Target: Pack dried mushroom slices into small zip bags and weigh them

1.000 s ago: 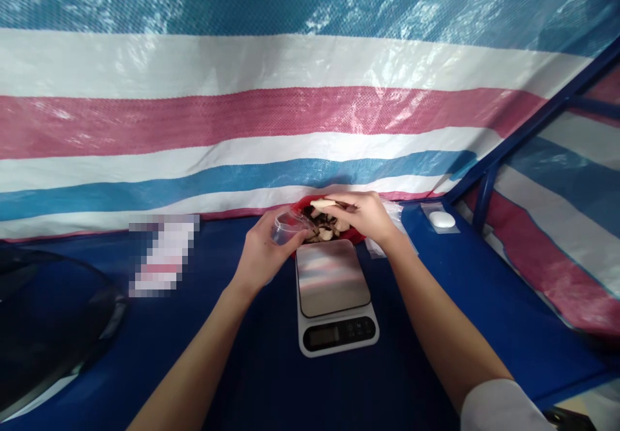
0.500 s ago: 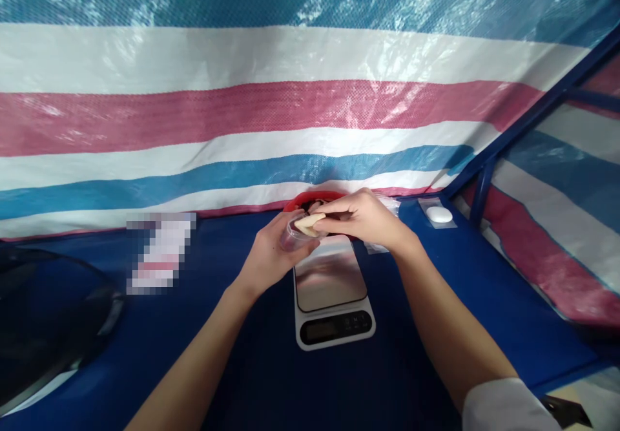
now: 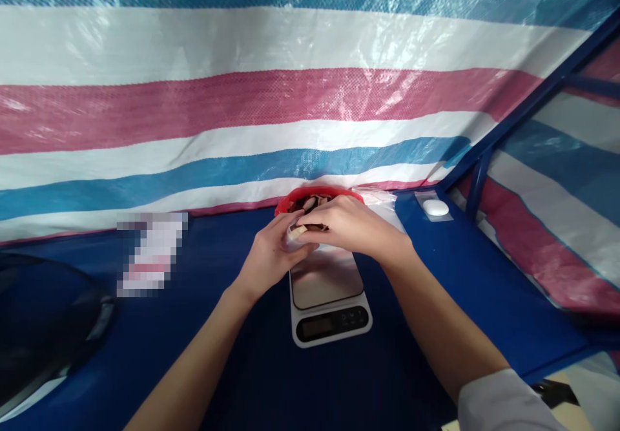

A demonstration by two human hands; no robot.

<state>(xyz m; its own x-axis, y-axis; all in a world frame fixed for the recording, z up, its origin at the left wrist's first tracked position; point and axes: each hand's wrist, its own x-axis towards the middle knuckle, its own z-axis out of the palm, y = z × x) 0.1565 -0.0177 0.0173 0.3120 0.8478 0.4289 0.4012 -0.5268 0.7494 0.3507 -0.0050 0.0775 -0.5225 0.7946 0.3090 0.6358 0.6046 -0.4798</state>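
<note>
A small clear cup [image 3: 292, 233] sits at the centre of the frame, just above the far edge of the scale [image 3: 328, 294]; it is see-through plastic, pale and glossy, and mostly hidden by fingers, so only part of its rim and wall shows. A tan, flat slice [image 3: 301, 229] lies at its mouth, light beige with a darker edge, its far end covered by the right hand. The left hand [image 3: 269, 256] comes in from the lower left and is curled closed around the cup, fingers wrapped on its near side and thumb on top. The right hand [image 3: 349, 227] reaches from the lower right and lies across the cup's right side, its fingers pinched together on the slice, touching the left hand's fingertips. Both hands hover over the scale's steel plate rather than resting on it. Just behind them, against the striped tarp [image 3: 242, 101], stands a red bowl [image 3: 285, 201] holding more brown and beige pieces; the right hand's knuckles cover its near rim. The scale is white with a dark display strip facing the lower edge of the frame, and it stands on the blue table [image 3: 217, 353]. To the right of the bowl lie clear bags [image 3: 382, 197], and further right a small white oval object [image 3: 434, 207] in a clear wrapper. A dark rounded shape [image 3: 43, 327] fills the lower left corner.
</note>
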